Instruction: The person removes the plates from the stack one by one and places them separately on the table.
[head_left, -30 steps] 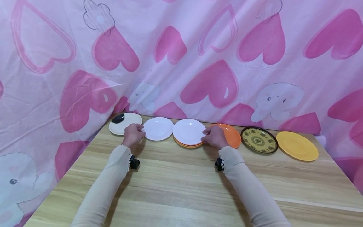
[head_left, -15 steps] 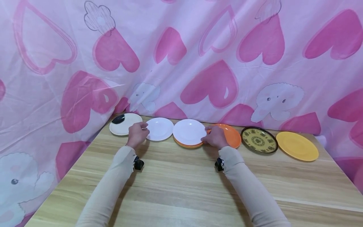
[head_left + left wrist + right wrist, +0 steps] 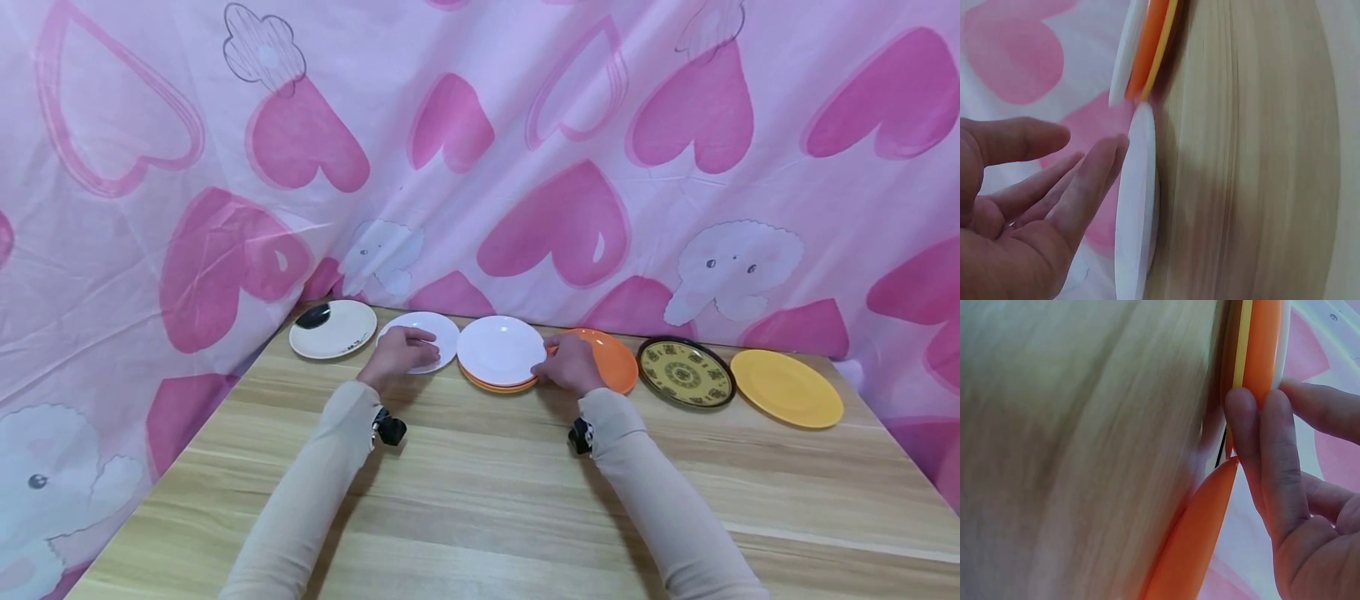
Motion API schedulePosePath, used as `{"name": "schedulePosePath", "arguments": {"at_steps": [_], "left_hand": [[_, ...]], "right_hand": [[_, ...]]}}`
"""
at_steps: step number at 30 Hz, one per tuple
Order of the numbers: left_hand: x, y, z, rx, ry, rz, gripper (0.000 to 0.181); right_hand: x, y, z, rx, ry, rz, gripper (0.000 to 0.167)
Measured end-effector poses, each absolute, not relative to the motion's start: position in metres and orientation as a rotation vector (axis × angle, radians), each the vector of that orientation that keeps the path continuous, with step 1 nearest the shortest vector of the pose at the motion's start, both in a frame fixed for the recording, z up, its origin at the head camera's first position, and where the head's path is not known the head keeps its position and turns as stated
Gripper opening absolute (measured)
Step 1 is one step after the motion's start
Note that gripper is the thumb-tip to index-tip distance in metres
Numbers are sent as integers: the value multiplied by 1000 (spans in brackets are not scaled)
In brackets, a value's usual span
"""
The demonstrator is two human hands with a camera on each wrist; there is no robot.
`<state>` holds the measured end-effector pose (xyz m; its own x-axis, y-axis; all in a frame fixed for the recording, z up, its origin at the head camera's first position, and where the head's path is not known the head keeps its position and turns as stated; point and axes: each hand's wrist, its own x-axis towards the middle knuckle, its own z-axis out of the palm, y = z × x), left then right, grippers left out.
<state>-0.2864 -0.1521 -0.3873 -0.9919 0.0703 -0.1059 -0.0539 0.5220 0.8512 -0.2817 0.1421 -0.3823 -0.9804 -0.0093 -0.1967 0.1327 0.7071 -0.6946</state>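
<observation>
My left hand point(image 3: 403, 354) hovers over a small white plate point(image 3: 441, 327) in the head view, covering part of it. In the left wrist view its fingers are spread above the plate's rim, holding nothing. To the right stands a stack with a white plate point(image 3: 501, 346) on top, an orange plate point(image 3: 1264, 350) beneath it and a yellow plate point(image 3: 1242, 347) lower down. My right hand point(image 3: 573, 364) touches the stack's right rim with nearly straight fingertips. Just beyond that hand lies another orange plate point(image 3: 615, 360), partly hidden behind it.
A white plate with a black patch point(image 3: 341, 331) lies at the far left of the row. Farther right are a dark-rimmed patterned plate point(image 3: 684, 373) and a yellow oval-looking plate point(image 3: 787, 387). The wooden table point(image 3: 480, 500) meets a pink heart-print cloth point(image 3: 555, 217) behind.
My left hand has moved right, from between the black-patched plate and the small white plate to over the white plate. My right hand stays at the stack.
</observation>
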Motion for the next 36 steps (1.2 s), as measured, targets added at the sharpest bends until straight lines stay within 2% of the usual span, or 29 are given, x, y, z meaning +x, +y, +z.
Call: {"name": "schedulePosePath", "arguments": {"at_steps": [7, 15, 25, 29, 32, 36], "left_hand": [[-285, -131, -385, 110, 2521, 1494, 38], [-286, -122, -385, 36, 2478, 1560, 44], [-283, -120, -385, 7, 2572, 1462, 61], [-284, -121, -386, 33, 2569, 1495, 65], [-284, -122, -386, 54, 2571, 1501, 59], [-284, -125, -386, 73, 2576, 1492, 42]], "right_hand": [[-282, 142, -383, 96, 2714, -1159, 60], [-282, 141, -383, 82, 2716, -1130, 56], [-283, 140, -386, 29, 2744, -1110, 33], [-282, 139, -387, 22, 2750, -1124, 31], [-281, 139, -388, 16, 2757, -1126, 31], [-282, 138, -389, 20, 2764, -1124, 31]]}}
